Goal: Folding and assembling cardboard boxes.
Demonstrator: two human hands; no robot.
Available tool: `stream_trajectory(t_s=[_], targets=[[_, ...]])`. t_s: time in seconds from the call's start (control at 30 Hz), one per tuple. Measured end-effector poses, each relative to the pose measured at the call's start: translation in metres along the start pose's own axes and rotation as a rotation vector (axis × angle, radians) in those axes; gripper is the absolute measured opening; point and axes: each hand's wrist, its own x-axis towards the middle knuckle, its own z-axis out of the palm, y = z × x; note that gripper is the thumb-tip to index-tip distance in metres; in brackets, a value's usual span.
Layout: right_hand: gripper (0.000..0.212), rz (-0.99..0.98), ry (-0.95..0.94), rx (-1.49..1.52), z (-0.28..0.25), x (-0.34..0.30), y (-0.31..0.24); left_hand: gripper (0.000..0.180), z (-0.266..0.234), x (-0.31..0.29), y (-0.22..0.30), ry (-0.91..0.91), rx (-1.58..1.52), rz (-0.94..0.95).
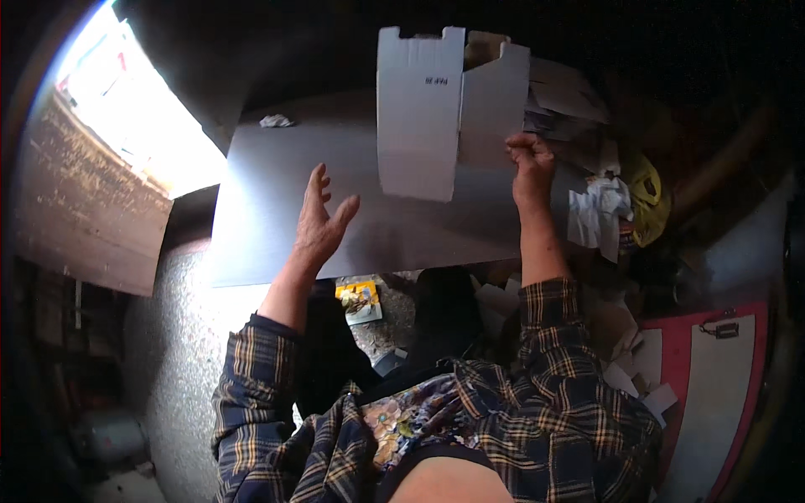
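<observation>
Zero contact at left hand (320,228): spread wide, empty, left of the white cardboard box (419,126). Right hand (533,168) curled at its right edge; whether it pinches, I cannot tell. Grey tabletop (268,210) beneath the box. I'd steady both walls lightly, keeping creases square.

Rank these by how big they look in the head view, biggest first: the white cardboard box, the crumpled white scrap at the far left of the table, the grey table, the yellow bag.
1. Grey table
2. White cardboard box
3. Yellow bag
4. Crumpled white scrap
</observation>
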Motion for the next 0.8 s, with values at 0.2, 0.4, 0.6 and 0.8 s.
stream_trajectory(t_s=[0.2, 0.4, 0.6, 0.8], targets=[[0.013, 0.169, -0.189, 0.085, 0.002, -0.033, 0.031, 0.068, -0.016, 0.003, 0.011, 0.014, -0.527, -0.169], [0.008, 0.283, -0.369, 0.165, 0.006, -0.054, 0.041, 0.065, -0.019, -0.006, 0.003, 0.034, -0.554, 0.015], [0.009, 0.28, -0.437, 0.237, 0.013, -0.059, 0.052, 0.073, -0.023, -0.011, 0.011, -0.344, -0.917, -0.104], [0.008, 0.379, -0.33, 0.289, 0.024, -0.064, 0.042, 0.068, -0.038, -0.015, 0.02, -0.384, -0.943, -0.08]])
